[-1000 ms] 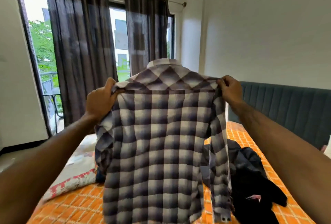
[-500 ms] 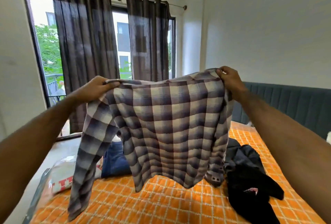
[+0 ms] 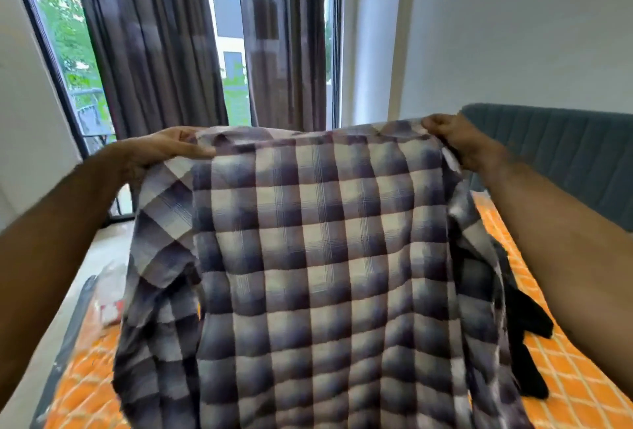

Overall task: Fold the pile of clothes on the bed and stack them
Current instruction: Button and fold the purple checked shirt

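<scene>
- The plaid shirt is held spread in the air above the bed, back panel facing the camera.
- The left hand is clamped on the left shoulder edge, thumb on top.
- The right hand is clenched on the right shoulder edge.
- Both arms are extended forward.
- A dark garment on the orange bedspread is largely hidden by the shirt.
- The shirt hem is cut off by the frame; the picture is motion-blurred.
</scene>
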